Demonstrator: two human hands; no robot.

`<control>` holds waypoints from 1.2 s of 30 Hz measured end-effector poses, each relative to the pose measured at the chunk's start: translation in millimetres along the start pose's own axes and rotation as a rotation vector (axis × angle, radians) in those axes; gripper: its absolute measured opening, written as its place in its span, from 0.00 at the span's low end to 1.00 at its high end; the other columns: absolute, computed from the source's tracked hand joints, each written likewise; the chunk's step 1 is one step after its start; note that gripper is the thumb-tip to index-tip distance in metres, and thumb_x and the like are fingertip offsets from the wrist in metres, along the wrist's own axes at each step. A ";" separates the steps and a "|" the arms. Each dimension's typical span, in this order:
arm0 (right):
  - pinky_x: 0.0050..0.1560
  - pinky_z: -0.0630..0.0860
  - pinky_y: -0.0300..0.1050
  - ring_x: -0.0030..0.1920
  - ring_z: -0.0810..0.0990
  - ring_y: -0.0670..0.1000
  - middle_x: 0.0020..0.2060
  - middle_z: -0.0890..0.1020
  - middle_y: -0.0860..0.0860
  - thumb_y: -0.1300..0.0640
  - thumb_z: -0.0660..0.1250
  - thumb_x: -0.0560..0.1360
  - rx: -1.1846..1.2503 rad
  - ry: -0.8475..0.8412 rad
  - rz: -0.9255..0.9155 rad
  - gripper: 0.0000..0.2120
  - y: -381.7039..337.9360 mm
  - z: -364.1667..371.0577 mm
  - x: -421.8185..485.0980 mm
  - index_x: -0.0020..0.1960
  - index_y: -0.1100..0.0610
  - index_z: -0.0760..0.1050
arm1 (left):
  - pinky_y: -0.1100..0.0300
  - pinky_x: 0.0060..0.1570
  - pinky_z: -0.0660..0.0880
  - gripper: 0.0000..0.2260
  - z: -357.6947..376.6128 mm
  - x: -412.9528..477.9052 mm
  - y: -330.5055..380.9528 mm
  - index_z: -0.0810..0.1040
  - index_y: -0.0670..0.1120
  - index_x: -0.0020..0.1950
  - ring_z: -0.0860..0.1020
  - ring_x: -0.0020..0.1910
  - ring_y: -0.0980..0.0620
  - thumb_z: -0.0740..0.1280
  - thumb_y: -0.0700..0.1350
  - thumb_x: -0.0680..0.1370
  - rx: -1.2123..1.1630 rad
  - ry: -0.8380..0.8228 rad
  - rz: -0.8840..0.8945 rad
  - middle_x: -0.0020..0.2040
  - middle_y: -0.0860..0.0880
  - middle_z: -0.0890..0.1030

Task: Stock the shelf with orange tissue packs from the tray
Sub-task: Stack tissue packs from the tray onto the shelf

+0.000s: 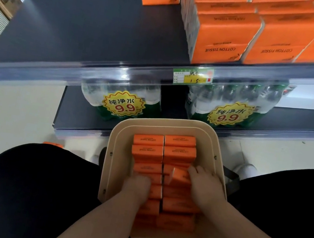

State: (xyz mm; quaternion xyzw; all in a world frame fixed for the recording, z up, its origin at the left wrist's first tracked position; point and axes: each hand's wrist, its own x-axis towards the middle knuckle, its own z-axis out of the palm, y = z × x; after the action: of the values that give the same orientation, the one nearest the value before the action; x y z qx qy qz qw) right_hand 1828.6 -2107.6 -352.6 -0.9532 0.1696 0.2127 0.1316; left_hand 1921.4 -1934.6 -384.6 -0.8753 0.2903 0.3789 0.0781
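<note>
Left hand, right hand grip tissue packs in tray.

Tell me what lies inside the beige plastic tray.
Two rows of orange tissue packs fill the beige plastic tray. The right hand grips one tilted pack; the left hand touches the left row. The tray's floor is covered.

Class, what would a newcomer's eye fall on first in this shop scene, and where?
Bright orange tissue packs stacked on the right of the upper shelf stand out first, with more filling the beige tray at bottom centre. There the right hand grips a tilted pack, the left hand beside it. Yellow 9.9 stickers mark bottled water on the shelf below.
</note>
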 end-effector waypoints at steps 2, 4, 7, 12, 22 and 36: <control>0.60 0.67 0.48 0.62 0.71 0.53 0.62 0.72 0.50 0.57 0.54 0.78 -0.012 0.003 0.022 0.17 3.8 0.3 -2.8 0.67 0.51 0.64 | 0.51 0.63 0.71 0.14 1.6 4.6 0.4 0.72 0.46 0.64 0.73 0.64 0.45 0.57 0.41 0.80 0.036 0.015 0.000 0.65 0.44 0.74; 0.60 0.67 0.48 0.63 0.70 0.53 0.62 0.71 0.51 0.57 0.54 0.78 -0.006 0.005 0.030 0.17 5.7 0.8 -3.1 0.67 0.51 0.64 | 0.52 0.63 0.70 0.15 0.7 8.9 -0.5 0.70 0.46 0.66 0.72 0.65 0.45 0.57 0.41 0.80 0.044 0.022 -0.012 0.66 0.45 0.73; 0.60 0.67 0.49 0.63 0.70 0.53 0.63 0.71 0.51 0.57 0.54 0.79 0.023 0.006 0.015 0.17 2.9 -2.9 -2.2 0.66 0.51 0.64 | 0.52 0.63 0.70 0.14 -0.2 12.5 -2.4 0.72 0.46 0.65 0.73 0.65 0.46 0.58 0.41 0.80 0.048 -0.019 -0.025 0.66 0.45 0.74; 0.63 0.66 0.51 0.63 0.69 0.54 0.62 0.71 0.50 0.54 0.57 0.78 0.035 0.071 -0.034 0.19 -6.9 -14.2 -1.3 0.68 0.48 0.61 | 0.53 0.59 0.73 0.13 -13.6 4.4 -4.3 0.72 0.45 0.62 0.77 0.61 0.45 0.62 0.42 0.77 -0.120 0.127 -0.097 0.62 0.44 0.77; 0.64 0.66 0.53 0.64 0.68 0.54 0.62 0.71 0.49 0.51 0.60 0.77 -0.064 0.321 -0.135 0.20 -26.6 -52.8 -31.0 0.68 0.45 0.62 | 0.51 0.50 0.74 0.16 -53.6 -55.4 -12.7 0.68 0.50 0.62 0.78 0.54 0.43 0.63 0.49 0.75 -0.320 0.555 -0.089 0.55 0.46 0.79; 0.45 0.72 0.52 0.49 0.77 0.59 0.48 0.78 0.54 0.67 0.73 0.59 -0.076 0.987 -0.148 0.31 -49.1 -211.0 -61.6 0.61 0.53 0.74 | 0.52 0.48 0.72 0.19 -220.3 -146.0 -18.0 0.68 0.44 0.64 0.77 0.55 0.41 0.64 0.40 0.74 -0.529 1.191 0.112 0.55 0.43 0.80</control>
State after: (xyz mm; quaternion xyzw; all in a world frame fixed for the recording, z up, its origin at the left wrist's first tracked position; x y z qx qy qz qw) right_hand 1870.9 -2114.8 -131.4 -0.9538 0.1358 -0.2676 0.0157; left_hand 1988.2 -1932.9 -128.3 -0.9087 0.2261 -0.1087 -0.3337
